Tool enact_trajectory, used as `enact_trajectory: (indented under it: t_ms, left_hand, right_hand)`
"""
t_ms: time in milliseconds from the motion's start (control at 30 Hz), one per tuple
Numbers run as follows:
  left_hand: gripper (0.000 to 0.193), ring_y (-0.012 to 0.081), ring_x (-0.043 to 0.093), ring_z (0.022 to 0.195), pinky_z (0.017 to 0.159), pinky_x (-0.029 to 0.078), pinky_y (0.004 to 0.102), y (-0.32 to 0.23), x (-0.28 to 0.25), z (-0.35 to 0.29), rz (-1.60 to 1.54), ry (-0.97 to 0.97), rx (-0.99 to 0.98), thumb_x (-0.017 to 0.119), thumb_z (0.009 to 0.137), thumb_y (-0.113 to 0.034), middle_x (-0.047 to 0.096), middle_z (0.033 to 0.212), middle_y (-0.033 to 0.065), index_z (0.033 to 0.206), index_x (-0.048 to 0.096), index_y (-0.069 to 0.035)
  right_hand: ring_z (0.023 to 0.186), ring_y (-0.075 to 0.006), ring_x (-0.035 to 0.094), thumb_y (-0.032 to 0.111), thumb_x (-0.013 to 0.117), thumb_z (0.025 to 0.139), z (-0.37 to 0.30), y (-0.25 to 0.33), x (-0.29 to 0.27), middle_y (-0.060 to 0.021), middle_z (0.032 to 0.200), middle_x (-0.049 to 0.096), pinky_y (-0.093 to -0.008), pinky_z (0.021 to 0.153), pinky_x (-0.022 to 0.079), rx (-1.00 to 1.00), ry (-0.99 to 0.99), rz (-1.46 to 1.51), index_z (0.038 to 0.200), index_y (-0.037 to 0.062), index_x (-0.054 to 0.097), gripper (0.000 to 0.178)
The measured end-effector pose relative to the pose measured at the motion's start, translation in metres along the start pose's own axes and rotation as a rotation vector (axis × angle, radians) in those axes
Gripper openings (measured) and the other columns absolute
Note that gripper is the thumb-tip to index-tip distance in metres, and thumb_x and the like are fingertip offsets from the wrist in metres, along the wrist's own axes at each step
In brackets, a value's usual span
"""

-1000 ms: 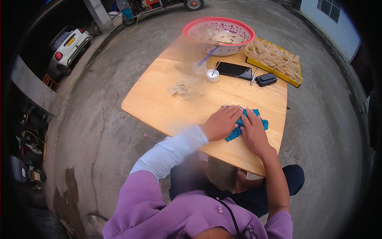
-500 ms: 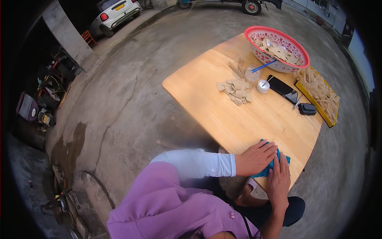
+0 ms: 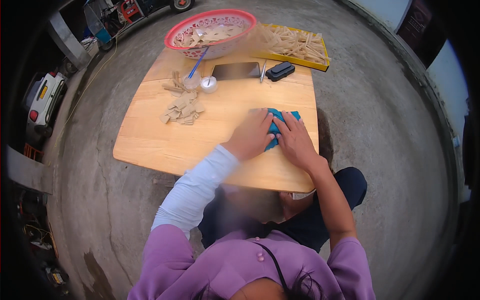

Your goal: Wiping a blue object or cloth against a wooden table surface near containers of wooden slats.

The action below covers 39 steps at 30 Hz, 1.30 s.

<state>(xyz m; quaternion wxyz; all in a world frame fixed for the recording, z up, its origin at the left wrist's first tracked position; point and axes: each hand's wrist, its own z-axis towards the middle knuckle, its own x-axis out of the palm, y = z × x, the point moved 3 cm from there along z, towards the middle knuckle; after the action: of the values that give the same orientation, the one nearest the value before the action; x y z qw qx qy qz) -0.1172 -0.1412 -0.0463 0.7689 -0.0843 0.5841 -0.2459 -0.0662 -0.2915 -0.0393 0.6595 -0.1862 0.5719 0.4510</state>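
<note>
Two hands [image 3: 251, 135] [image 3: 296, 142] rest on teal cloth [image 3: 274, 129] (yellow licence plate [image 3: 44, 93] illegible).

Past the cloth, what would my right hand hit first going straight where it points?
Probably the silver pen, across the tabletop, though the right hand's exact line is hard to judge; the phone and black case flank it closely.

We count 2 hands [image 3: 296, 144], 1 teal cloth [image 3: 273, 128], 1 table [image 3: 215, 145], 1 basin [image 3: 225, 48], 1 yellow tray [image 3: 295, 62], 1 phone [image 3: 236, 71], 1 pen [image 3: 263, 71], 1 black case [image 3: 280, 71].
</note>
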Motion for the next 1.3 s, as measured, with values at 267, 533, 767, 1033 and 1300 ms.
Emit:
enact_trajectory:
  t_ms: [267, 533, 767, 1033, 1300]
  left_hand:
    - [0.066, 0.0395, 0.035, 0.135, 0.112, 0.029, 0.045, -0.067, -0.017, -0.071, 0.113, 0.186, 0.144, 0.064, 0.087, -0.026, 0.036, 0.144, 0.0269, 0.138, 0.038, 0.006]
    - [0.054, 0.0396, 0.043, 0.125, 0.107, 0.035, 0.0431, -0.016, 0.011, 0.033, 0.079, 0.053, 0.124, 0.06, 0.089, -0.024, 0.044, 0.136, 0.0241, 0.133, 0.043, 0.003]
    - [0.044, 0.0349, 0.05, 0.113, 0.097, 0.04, 0.0422, 0.055, 0.071, 0.142, 0.088, -0.073, 0.105, 0.06, 0.087, -0.023, 0.053, 0.115, 0.0203, 0.12, 0.05, 0.004]
    - [0.037, 0.0375, 0.052, 0.112, 0.097, 0.042, 0.043, 0.019, 0.048, 0.114, 0.056, -0.1, 0.036, 0.06, 0.084, -0.018, 0.055, 0.117, 0.0215, 0.115, 0.054, 0.002]
    - [0.058, 0.0381, 0.039, 0.131, 0.11, 0.033, 0.0435, -0.068, -0.005, -0.032, 0.098, 0.109, 0.171, 0.062, 0.087, -0.021, 0.041, 0.142, 0.0224, 0.135, 0.042, 0.004]
  right_hand:
    - [0.136, -0.0378, 0.034, 0.015, 0.054, 0.091, -0.092, 0.044, -0.028, -0.0211, 0.144, 0.038, -0.0514, 0.113, 0.025, -0.034, 0.063, 0.106, 0.137, 0.0029, 0.043, 0.049]
    - [0.134, -0.0361, 0.036, 0.012, 0.049, 0.093, -0.011, -0.03, -0.021, -0.0191, 0.143, 0.04, -0.048, 0.113, 0.027, 0.021, -0.023, 0.086, 0.136, 0.0057, 0.045, 0.043]
    - [0.133, -0.0376, 0.038, 0.009, 0.048, 0.092, 0.071, -0.112, -0.004, -0.0202, 0.143, 0.042, -0.0467, 0.113, 0.028, 0.043, -0.043, 0.095, 0.134, 0.01, 0.048, 0.042]
    - [0.131, -0.0387, 0.04, 0.008, 0.05, 0.092, 0.048, -0.088, -0.005, -0.0229, 0.14, 0.043, -0.048, 0.111, 0.03, 0.203, 0.001, 0.141, 0.131, 0.0067, 0.05, 0.04]
    - [0.132, -0.0388, 0.04, 0.009, 0.056, 0.088, -0.085, 0.025, -0.027, -0.0232, 0.14, 0.043, -0.0477, 0.111, 0.03, 0.081, -0.086, 0.036, 0.134, 0.002, 0.048, 0.047]
